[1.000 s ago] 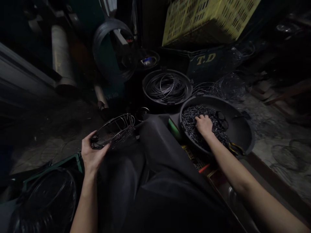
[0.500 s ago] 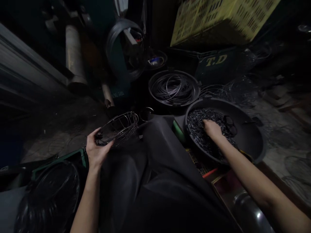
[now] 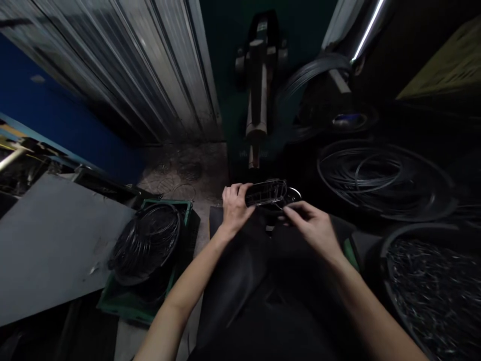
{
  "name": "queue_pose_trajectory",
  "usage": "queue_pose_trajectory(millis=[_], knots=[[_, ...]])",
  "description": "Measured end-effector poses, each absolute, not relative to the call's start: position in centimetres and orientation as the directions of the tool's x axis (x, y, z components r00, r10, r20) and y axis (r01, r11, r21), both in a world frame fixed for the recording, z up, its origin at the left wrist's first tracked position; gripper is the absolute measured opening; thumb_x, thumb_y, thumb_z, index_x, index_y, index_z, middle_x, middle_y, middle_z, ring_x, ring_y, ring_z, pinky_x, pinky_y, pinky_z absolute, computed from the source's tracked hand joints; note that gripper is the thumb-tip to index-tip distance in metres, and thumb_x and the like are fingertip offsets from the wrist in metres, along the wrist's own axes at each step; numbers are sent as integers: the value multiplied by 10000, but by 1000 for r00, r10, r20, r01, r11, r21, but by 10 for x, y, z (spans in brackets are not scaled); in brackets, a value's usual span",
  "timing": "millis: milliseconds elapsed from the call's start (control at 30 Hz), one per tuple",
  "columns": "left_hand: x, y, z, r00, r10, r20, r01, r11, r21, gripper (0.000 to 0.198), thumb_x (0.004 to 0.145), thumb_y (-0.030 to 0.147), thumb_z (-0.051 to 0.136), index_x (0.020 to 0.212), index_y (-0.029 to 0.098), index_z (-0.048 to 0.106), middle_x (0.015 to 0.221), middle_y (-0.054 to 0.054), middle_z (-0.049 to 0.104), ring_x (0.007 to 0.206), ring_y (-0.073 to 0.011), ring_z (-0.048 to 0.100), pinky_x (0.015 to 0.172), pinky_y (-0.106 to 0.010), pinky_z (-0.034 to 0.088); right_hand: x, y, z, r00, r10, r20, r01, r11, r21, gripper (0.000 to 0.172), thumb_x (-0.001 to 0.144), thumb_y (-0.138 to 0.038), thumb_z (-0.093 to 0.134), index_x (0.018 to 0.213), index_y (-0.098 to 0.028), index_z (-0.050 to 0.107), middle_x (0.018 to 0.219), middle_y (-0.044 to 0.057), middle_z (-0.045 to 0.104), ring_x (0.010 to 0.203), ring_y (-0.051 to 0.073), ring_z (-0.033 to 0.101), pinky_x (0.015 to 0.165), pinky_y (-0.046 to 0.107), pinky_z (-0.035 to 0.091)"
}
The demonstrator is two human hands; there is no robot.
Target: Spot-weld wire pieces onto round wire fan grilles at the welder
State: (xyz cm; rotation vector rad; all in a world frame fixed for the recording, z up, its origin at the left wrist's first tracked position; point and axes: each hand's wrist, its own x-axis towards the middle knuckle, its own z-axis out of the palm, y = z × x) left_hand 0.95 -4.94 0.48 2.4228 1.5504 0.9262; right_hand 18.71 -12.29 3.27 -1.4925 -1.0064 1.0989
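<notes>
A round wire basket (image 3: 268, 193) is tilted in front of the dark apron (image 3: 255, 260), below the machine. My left hand (image 3: 236, 203) is closed around the basket's left rim, thumb on the near side. At the basket's right end, my right hand (image 3: 310, 223) is in a pinch, its fingertips close to the rim. A small wire piece (image 3: 278, 205) shows faintly at those fingertips, blurred by motion. To the right stands a dark basin (image 3: 384, 260) full of small, shiny wire pieces (image 3: 432, 286).
A green machine (image 3: 259, 100) with a pale cylindrical arm stands ahead. A tub (image 3: 321, 173) at the right holds coiled wire (image 3: 361, 173). At the left, a green crate (image 3: 131, 311) carries dark wire rings (image 3: 150, 240), beside a grey panel (image 3: 56, 245). Corrugated metal (image 3: 150, 60) rises behind.
My view has turned left. My right hand has come out of the basin of wire pieces to the basket's right end. My left hand still grips the basket.
</notes>
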Motion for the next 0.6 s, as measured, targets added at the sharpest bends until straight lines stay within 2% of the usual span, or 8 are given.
queue_pose_trajectory(millis=[67, 200, 400, 600], knots=[[8, -51, 5, 310, 839, 447, 794, -487, 365, 584, 661, 163, 703, 1199, 229, 485, 1114, -78, 524, 1057, -267, 506, 1042, -526, 337, 174, -104, 26, 187, 971, -151, 63, -166, -984, 383, 668, -541, 690, 782, -180, 633, 690, 35, 668, 627, 184, 646, 612, 321, 540], [3, -50, 5, 342, 819, 461, 802, -510, 312, 602, 670, 162, 708, 1218, 230, 466, 1124, -82, 516, 1074, -266, 504, 1064, -543, 313, 166, -83, 13, 204, 971, -121, 109, -146, -983, 331, 697, -491, 679, 812, -182, 652, 718, 23, 676, 663, 185, 654, 634, 301, 527], [0, -48, 5, 359, 825, 438, 807, -510, 299, 604, 682, 162, 704, 1231, 230, 461, 1132, -73, 514, 1076, -253, 505, 1072, -546, 310, 156, -73, 6, 262, 965, -5, 250, -72, -966, 338, 734, -495, 644, 844, -178, 681, 786, 44, 694, 685, 186, 634, 646, 295, 502], [0, -43, 7, 361, 814, 454, 811, -515, 279, 568, 704, 174, 690, 1223, 248, 471, 1131, -61, 518, 1061, -237, 510, 1086, -548, 292, 149, -69, 6, 288, 956, 48, 287, -38, -957, 328, 770, -482, 612, 855, -173, 680, 801, 51, 692, 687, 178, 617, 653, 291, 484]])
